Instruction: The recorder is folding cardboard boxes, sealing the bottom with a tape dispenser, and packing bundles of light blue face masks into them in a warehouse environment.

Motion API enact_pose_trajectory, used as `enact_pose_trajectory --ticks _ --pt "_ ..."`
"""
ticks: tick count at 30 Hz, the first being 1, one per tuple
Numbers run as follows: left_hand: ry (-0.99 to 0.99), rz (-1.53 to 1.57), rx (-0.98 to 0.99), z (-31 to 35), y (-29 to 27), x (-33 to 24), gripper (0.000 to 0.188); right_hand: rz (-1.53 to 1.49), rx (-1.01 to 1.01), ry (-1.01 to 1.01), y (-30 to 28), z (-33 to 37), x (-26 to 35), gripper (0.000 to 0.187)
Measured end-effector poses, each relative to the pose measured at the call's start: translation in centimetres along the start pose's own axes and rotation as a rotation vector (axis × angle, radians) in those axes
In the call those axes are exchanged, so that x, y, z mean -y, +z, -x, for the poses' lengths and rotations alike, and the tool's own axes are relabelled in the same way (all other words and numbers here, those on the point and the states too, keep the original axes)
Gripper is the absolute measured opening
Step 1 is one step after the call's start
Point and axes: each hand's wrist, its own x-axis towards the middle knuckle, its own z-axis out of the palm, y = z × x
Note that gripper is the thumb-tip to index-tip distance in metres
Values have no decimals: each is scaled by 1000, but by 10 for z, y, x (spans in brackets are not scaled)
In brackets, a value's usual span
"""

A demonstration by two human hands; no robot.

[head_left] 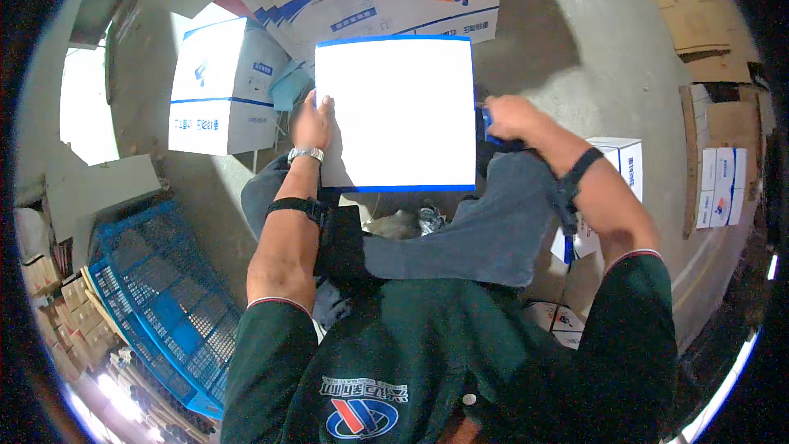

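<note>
A white carton (396,115) with blue edges stands between my knees, its plain white top facing up. My left hand (312,125) grips its left side, with the thumb over the top edge and the fingers mostly hidden along the side. By the carton's right side, my right hand (511,117) is closed around a blue and black hand tool (490,125). The tool is partly hidden by the hand, so its exact kind cannot be made out. It sits close against the carton; whether it touches is unclear.
Flat printed cartons (386,0) lean beyond the held one. A printed white box (234,86) stands at the far left. Blue plastic crates (164,296) are at lower left. Another white box (620,164) stands beside my right forearm; brown cardboard (727,123) lies at the right.
</note>
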Motion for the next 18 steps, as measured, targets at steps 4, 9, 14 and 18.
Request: enact_pose_trajectory --ticks 4,9,14,18 --pt "34 24 -36 -1 3 3 59 136 230 -74 11 -8 24 22" --pt "-11 35 107 1 0 -13 69 -64 -34 22 4 10 12 30" --pt "204 119 33 25 -33 -79 72 -158 -186 126 -56 69 0 31" --pt "505 77 -127 40 -61 -173 76 -153 -390 259 -82 145 -43 40"
